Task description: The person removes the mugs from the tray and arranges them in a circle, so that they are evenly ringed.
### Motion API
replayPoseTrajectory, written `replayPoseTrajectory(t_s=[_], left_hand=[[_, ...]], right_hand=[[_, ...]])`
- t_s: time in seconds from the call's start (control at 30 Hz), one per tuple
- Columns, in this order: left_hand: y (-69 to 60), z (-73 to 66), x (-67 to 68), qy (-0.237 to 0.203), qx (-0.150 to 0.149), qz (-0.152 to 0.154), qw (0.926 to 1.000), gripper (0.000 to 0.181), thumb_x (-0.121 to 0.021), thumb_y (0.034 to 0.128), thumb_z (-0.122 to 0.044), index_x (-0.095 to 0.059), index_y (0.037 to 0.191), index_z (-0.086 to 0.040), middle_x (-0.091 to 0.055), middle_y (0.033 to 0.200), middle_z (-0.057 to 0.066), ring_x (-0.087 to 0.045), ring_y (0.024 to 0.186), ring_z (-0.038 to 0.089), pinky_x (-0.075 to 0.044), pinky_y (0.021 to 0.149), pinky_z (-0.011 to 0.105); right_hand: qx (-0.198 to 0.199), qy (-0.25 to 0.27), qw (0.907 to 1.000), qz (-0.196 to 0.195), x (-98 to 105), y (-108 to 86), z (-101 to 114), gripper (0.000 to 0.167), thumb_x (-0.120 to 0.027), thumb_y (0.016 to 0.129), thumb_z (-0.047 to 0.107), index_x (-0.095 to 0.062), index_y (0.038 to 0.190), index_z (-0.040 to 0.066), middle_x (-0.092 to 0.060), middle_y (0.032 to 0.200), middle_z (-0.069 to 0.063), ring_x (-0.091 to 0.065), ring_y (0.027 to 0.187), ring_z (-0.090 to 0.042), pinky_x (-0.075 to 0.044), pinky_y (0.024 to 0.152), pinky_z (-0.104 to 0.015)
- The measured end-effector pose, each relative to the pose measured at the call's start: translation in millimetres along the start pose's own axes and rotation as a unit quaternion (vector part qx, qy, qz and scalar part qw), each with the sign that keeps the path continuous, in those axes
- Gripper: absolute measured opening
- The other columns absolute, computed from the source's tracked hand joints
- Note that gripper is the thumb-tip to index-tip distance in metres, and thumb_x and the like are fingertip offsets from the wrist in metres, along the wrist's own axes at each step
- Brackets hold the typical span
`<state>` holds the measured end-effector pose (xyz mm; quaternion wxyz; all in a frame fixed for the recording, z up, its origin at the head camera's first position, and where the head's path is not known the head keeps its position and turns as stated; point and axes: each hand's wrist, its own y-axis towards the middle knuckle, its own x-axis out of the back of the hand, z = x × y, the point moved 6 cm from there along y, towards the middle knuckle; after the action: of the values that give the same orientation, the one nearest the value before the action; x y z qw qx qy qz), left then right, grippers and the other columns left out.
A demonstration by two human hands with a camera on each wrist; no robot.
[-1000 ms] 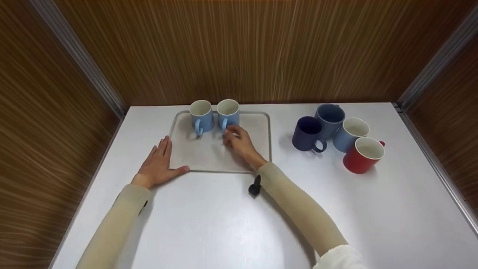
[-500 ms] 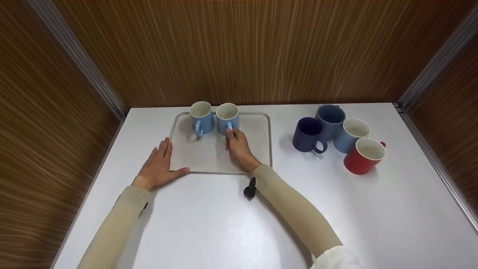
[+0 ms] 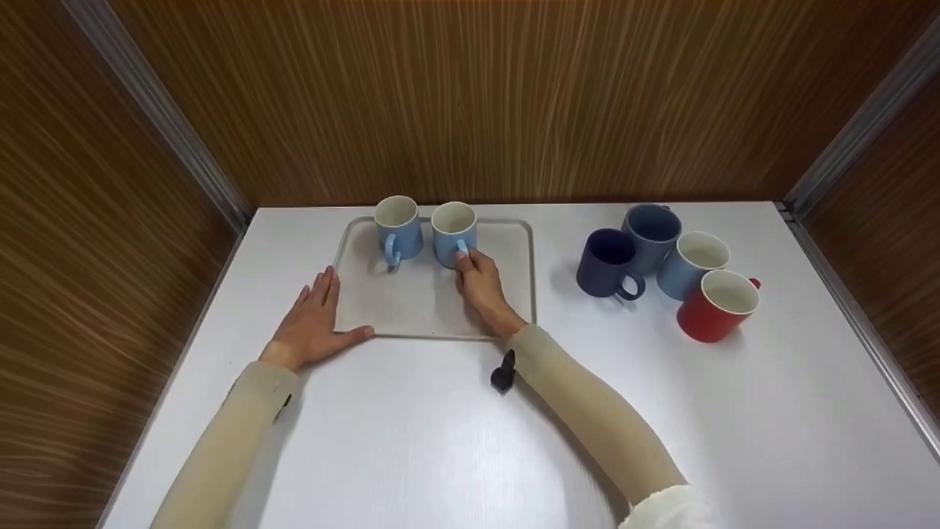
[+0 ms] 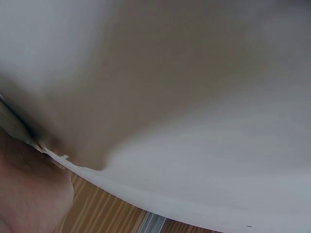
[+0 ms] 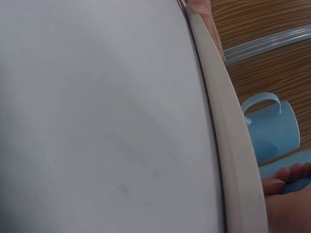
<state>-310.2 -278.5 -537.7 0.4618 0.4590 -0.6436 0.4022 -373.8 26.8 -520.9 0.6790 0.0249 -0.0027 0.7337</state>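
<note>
On the tray (image 3: pixel 396 301) stand two light blue mugs near its back edge. My right hand (image 3: pixel 485 290) pinches the handle of the right-hand light blue mug (image 3: pixel 446 246), which looks upright. The left-hand light blue mug (image 3: pixel 406 239) stands a little apart, its handle toward the front. My left hand (image 3: pixel 312 323) lies flat at the tray's front left corner, fingers straight along the left side and thumb by the front rim. In the right wrist view, my right fingers (image 5: pixel 294 172) are at one mug, with the other light blue mug (image 5: pixel 272 130) beside them.
To the right of the tray stand a dark blue mug (image 3: pixel 598 272), a grey-blue mug (image 3: pixel 653 239), a light blue mug with a pale inside (image 3: pixel 675 275) and a red mug (image 3: pixel 701 319), close together. Wood-patterned panels (image 3: pixel 470 103) enclose the white table (image 3: pixel 411 441) behind and at both sides.
My right hand has taken hold of the right-hand mug's handle. That mug has turned its handle rightward and shifted slightly right, away from the other. My left hand has stayed in place.
</note>
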Motion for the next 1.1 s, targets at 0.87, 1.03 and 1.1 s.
replayPoseTrajectory(t_s=[0.87, 1.03, 1.1], left_hand=[[1.9, 0.9, -1.5, -0.002, 0.001, 0.008, 1.0000, 0.132, -0.052, 0.0900, -0.089, -0.002, 0.168, 0.005, 0.006, 0.179, 0.022, 0.001, 0.167, 0.041, -0.003, 0.136, 0.055], [2.0, 1.6, -2.1, 0.000, 0.005, 0.009, 0.9999, 0.134, -0.049, 0.0884, -0.092, -0.001, 0.169, 0.004, 0.008, 0.179, 0.020, 0.002, 0.167, 0.039, -0.002, 0.136, 0.054], [1.8, 1.9, -2.2, 0.001, 0.006, 0.008, 1.0000, 0.134, -0.050, 0.0882, -0.092, -0.001, 0.169, 0.003, 0.007, 0.180, 0.020, 0.002, 0.167, 0.039, -0.003, 0.136, 0.054]], right_hand=[[0.004, 0.037, 0.9993, 0.002, 52.5, -28.8, 27.3, 0.035, -0.053, 0.113, 0.019, -0.056, 0.082, 0.004, -0.051, 0.069, -0.003, -0.044, 0.061, -0.013, -0.035, 0.055, -0.026], [0.005, 0.050, 0.9986, 0.016, 69.0, -38.2, 31.0, 0.034, -0.052, 0.113, 0.018, -0.056, 0.083, 0.002, -0.052, 0.072, -0.004, -0.046, 0.063, -0.014, -0.037, 0.058, -0.029], [0.007, 0.053, 0.9984, 0.020, 74.7, -42.7, 32.6, 0.035, -0.052, 0.113, 0.020, -0.057, 0.083, 0.003, -0.053, 0.072, -0.004, -0.047, 0.063, -0.013, -0.037, 0.058, -0.028]])
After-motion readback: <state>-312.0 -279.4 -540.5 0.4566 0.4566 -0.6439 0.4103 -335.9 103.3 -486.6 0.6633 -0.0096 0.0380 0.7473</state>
